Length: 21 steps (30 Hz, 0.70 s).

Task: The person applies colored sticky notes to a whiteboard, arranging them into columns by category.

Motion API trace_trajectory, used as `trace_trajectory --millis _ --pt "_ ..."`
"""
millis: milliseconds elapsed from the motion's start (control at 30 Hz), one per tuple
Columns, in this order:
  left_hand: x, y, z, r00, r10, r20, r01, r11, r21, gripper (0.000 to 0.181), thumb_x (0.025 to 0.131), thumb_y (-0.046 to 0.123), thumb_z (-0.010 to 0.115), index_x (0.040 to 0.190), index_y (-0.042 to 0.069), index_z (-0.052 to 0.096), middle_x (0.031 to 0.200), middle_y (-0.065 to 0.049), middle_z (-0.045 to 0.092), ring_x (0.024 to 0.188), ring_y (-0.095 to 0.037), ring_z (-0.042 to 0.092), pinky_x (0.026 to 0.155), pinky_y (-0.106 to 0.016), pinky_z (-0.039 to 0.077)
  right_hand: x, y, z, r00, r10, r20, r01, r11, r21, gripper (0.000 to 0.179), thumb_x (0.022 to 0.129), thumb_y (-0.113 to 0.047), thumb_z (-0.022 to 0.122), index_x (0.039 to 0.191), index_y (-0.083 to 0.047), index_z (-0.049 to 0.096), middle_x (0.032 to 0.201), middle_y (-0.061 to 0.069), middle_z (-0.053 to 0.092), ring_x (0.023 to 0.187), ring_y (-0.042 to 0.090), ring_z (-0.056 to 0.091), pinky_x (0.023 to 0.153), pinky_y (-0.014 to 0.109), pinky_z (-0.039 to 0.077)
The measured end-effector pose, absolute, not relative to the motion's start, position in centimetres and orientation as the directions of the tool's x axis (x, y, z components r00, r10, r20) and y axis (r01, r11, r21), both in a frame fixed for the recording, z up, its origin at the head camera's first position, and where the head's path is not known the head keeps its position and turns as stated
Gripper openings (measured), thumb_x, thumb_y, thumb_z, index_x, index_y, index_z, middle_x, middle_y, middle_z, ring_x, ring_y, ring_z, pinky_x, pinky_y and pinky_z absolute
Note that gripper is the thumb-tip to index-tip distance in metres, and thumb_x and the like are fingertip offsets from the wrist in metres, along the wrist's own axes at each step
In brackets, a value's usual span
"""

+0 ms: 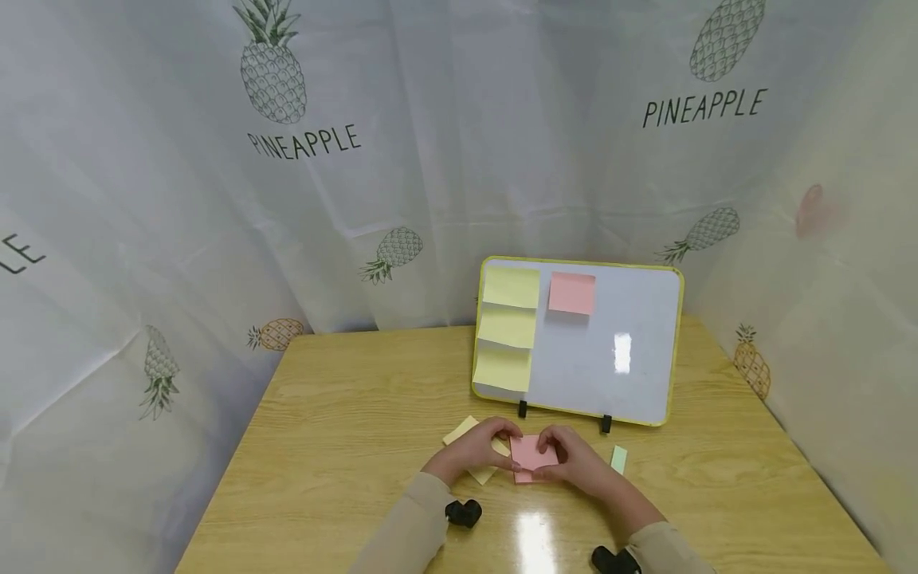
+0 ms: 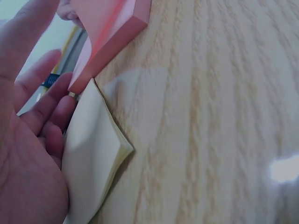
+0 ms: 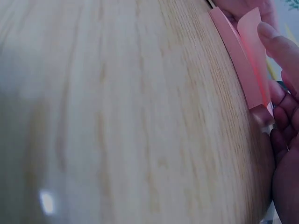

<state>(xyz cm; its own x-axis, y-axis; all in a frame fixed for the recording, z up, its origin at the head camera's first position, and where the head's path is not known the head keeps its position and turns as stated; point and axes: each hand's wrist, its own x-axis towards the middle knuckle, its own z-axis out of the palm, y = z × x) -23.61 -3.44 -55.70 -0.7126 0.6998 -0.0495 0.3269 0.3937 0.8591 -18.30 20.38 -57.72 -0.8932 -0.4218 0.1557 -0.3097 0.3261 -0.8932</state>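
Note:
A pink sticky note pad (image 1: pixel 524 477) lies on the table between both hands. Its top sheet (image 1: pixel 531 452) is lifted and bowed along the near edge. My left hand (image 1: pixel 482 446) grips the pad at its left side, thumb near the front corner and index finger at the back. At the right, my right hand (image 1: pixel 574 458) pinches the top sheet, its thumb (image 3: pixel 276 42) against the raised edge. Under my left hand a yellow sticky note pad (image 2: pixel 96 144) lies askew, partly covered. A narrow pale green pad (image 1: pixel 618 460) shows behind my right hand.
Behind the hands a yellow-framed whiteboard (image 1: pixel 610 351) leans back on black feet (image 1: pixel 606 424). Three yellow notes (image 1: pixel 506 327) run down its left side, and one pink note (image 1: pixel 572 293) sticks near its top. A pineapple-print curtain (image 1: pixel 459 159) surrounds the wooden table (image 1: pixel 344 414).

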Motion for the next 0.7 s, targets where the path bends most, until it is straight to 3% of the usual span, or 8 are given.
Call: trace_trajectory --millis 367,700 --pt "-23.58 -3.53 -56.09 -0.714 0.698 -0.049 0.344 0.412 0.844 0.041 0.077 0.014 0.085 0.113 0.011 0.065 0.110 0.010 0.059 0.099 -0.005 0.051 0.092 -0.025 0.042 -18.18 20.47 -57.56 -0.906 -0.403 0.130 -0.283 0.348 -0.894 0.030 0.087 -0.025 0.075 0.102 -0.006 0.057 0.099 0.007 0.058 0.093 0.022 0.051 0.083 0.026 0.041" --pt "-23.72 -3.33 -55.98 -0.741 0.670 -0.037 0.321 0.402 0.858 0.029 0.084 0.014 0.079 0.110 0.013 0.067 0.106 0.011 0.061 0.097 -0.005 0.054 0.090 -0.026 0.044 -18.16 20.42 -57.06 -0.923 -0.374 0.089 -0.235 0.366 -0.901 0.023 0.092 -0.024 0.070 0.102 -0.007 0.058 0.098 0.007 0.057 0.084 0.017 0.048 0.073 0.026 0.040"
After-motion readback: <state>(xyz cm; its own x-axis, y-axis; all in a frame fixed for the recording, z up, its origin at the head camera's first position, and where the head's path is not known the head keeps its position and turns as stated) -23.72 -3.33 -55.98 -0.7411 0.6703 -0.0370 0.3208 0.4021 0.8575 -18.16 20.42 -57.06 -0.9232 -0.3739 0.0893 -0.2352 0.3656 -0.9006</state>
